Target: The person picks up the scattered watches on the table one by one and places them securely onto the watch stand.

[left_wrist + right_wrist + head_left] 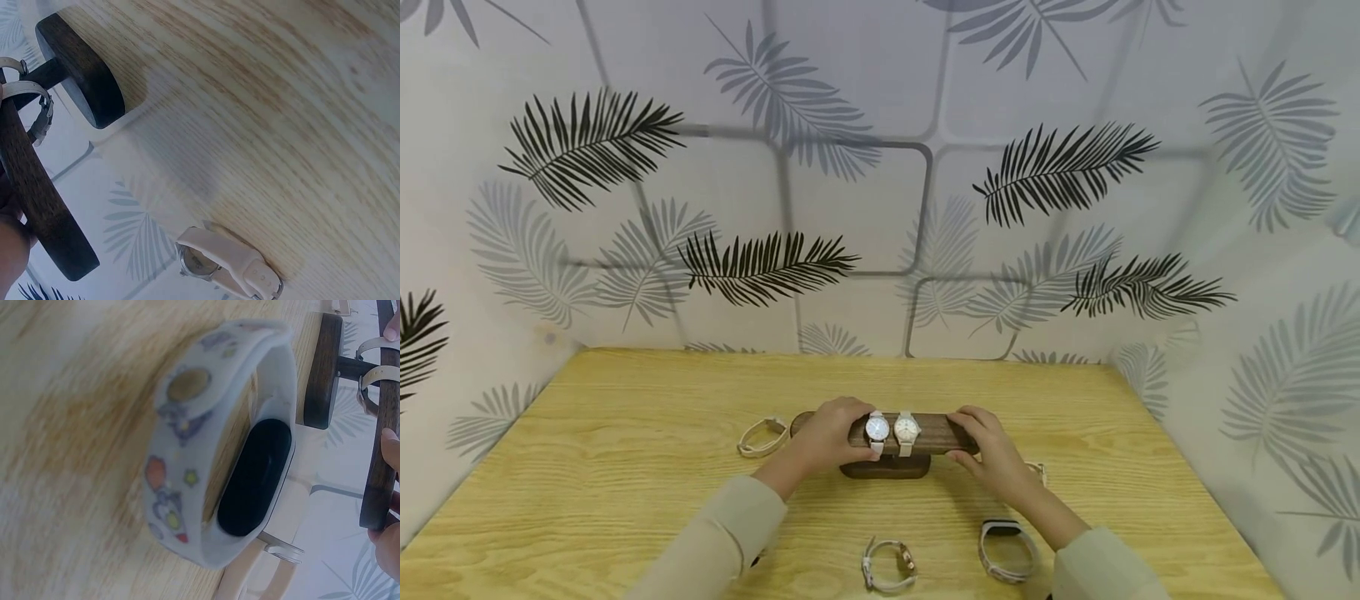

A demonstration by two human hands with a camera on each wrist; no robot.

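A dark wooden watch stand (943, 433) rests on the table, its long bar above a rounded base (885, 469). Around the bar sit a white-strapped wristwatch (877, 428) and a cream-strapped wristwatch (907, 430), side by side with dials up. My left hand (827, 435) straddles the bar left of them, thumb and fingertips at the white watch's strap. At the bar's other end, my right hand (996, 454) grips the wood between thumb and fingers. The left wrist view shows the bar's dark end (69, 250) from below.
Left of the stand lies a pale-strapped watch (225, 256). A small watch with a rose-gold case (908, 559) is near the front. Right of it stands a patterned fitness band (256, 478) with a black screen. Another pale strap (1039, 472) shows beyond my right wrist.
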